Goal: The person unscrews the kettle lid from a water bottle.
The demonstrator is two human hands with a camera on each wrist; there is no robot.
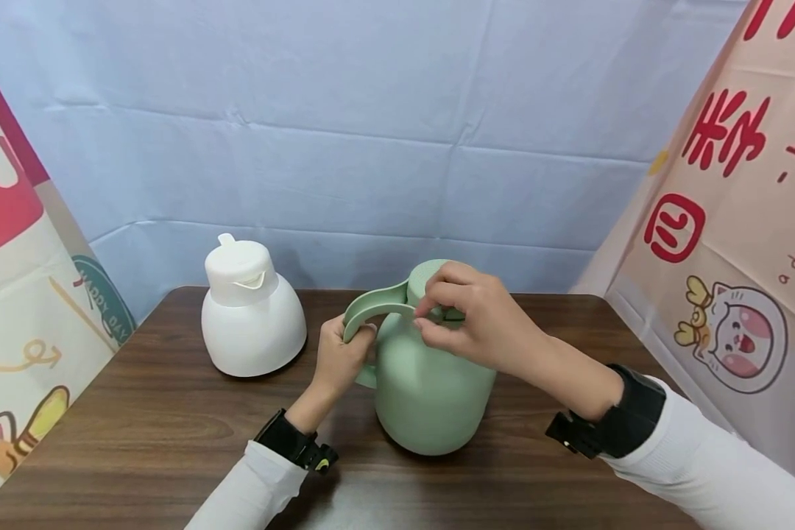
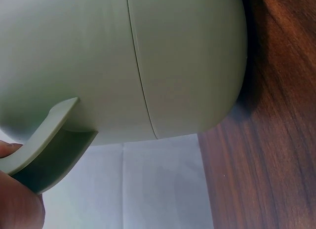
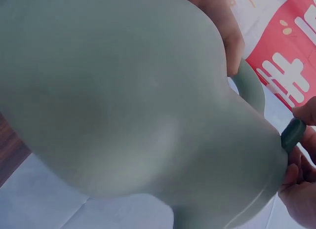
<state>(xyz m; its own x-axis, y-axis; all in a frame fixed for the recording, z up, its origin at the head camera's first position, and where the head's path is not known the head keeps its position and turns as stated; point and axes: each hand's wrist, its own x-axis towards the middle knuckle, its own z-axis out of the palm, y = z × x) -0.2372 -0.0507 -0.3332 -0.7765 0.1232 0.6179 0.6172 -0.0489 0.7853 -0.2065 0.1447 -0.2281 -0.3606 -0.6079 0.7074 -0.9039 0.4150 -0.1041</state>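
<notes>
A pale green insulated jug (image 1: 430,397) stands upright on the wooden table. My left hand (image 1: 341,352) grips its curved handle (image 1: 371,298); in the left wrist view part of this hand shows at the lower left, on the handle (image 2: 44,145). At the jug's top, my right hand (image 1: 480,316) is beside the round lid (image 1: 429,274), thumb and fingers bent. In the right wrist view its thumb and fingers pinch a small dark green tab (image 3: 293,134) at the rim. The right hand hides part of the lid in the head view.
A white jug (image 1: 253,324) with a closed-looking top stands at the back left of the table (image 1: 139,419). Pale blue cloth (image 1: 344,132) hangs behind. Printed cloths border the left and right sides.
</notes>
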